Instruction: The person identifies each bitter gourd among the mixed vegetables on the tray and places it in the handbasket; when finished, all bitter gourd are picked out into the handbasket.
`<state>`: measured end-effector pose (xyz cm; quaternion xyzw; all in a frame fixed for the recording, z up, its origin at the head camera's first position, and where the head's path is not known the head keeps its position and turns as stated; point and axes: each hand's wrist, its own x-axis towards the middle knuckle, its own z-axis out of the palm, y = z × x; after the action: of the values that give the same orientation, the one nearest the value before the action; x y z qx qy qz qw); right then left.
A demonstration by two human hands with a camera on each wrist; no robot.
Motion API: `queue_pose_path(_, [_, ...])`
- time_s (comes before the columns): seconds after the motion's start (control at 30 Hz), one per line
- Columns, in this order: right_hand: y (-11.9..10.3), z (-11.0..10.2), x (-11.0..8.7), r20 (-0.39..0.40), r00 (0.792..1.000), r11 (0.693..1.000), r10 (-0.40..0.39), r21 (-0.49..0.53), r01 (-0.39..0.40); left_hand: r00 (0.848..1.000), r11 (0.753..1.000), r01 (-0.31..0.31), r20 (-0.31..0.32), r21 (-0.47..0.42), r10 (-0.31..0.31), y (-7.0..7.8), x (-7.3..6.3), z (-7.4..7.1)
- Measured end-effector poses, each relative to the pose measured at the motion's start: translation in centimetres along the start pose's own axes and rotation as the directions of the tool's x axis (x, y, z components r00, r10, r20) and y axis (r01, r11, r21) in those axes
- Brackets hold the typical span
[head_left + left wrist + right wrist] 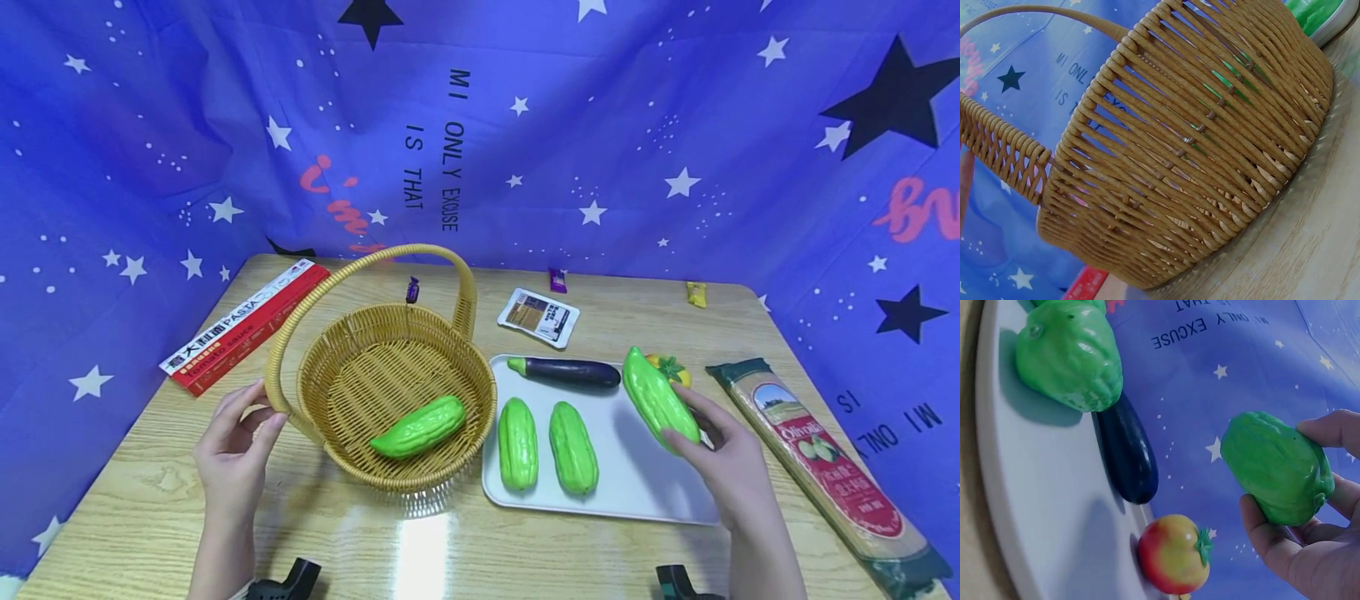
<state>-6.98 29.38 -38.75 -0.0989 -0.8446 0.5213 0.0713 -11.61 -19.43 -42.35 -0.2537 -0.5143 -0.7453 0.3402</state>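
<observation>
Green gourd sits raised in curled right fingers.

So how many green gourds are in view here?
4: one green gourd lies in the basket, a second and third lie side by side on the tray, and the fourth is in the right hand.

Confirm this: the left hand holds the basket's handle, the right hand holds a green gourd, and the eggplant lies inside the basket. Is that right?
Not quite: the eggplant lies on the white tray, not inside the basket, as the head view shows. The rest stands.
</observation>
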Motion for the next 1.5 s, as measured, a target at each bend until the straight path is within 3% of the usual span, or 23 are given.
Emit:
queue_pose_path(0.2, [-1.2, 0.5, 0.6, 0.022, 0.997, 0.997, -0.078, -0.008, 0.079, 1.000, 1.000, 0.003, -0.002, 0.004, -0.003, 0.0, 0.0, 0.0])
queue_pose_path(0.4, [-2.4, 1.4, 1.1, 0.091, 0.980, 0.982, -0.177, 0.079, 0.170, 1.000, 1.000, 0.006, 0.001, 0.015, -0.006, 0.1, 0.0, 0.0])
queue_pose_path(0.6, [-4.6, 2.8, 1.8, 0.192, 0.962, 0.981, -0.191, 0.060, 0.183, 1.000, 1.000, 0.006, -0.001, 0.019, -0.006, 0.1, 0.1, 0.0])
queue_pose_path(0.8, [-6.4, 4.1, 2.9, 0.290, 0.927, 0.971, -0.237, 0.066, 0.228, 1.000, 1.000, 0.012, -0.004, 0.016, -0.012, 0.1, 0.1, 0.0])
queue_pose_path(1.03, [-8.1, 5.2, 4.3, 0.344, 0.881, 0.943, -0.325, 0.055, 0.327, 1.000, 1.000, 0.003, 0.000, 0.011, -0.003, 0.1, 0.1, 0.1])
queue_pose_path(1.3, [-9.3, 6.3, 5.3, 0.398, 0.853, 0.941, -0.337, 0.117, 0.317, 1.000, 1.000, -0.006, 0.006, 0.016, 0.006, 0.0, 0.1, 0.1])
queue_pose_path(1.5, [-9.8, 7.1, 5.8, 0.434, 0.843, 0.947, -0.318, 0.106, 0.303, 1.000, 1.000, -0.002, 0.002, 0.029, 0.002, 0.1, 0.1, 0.1])
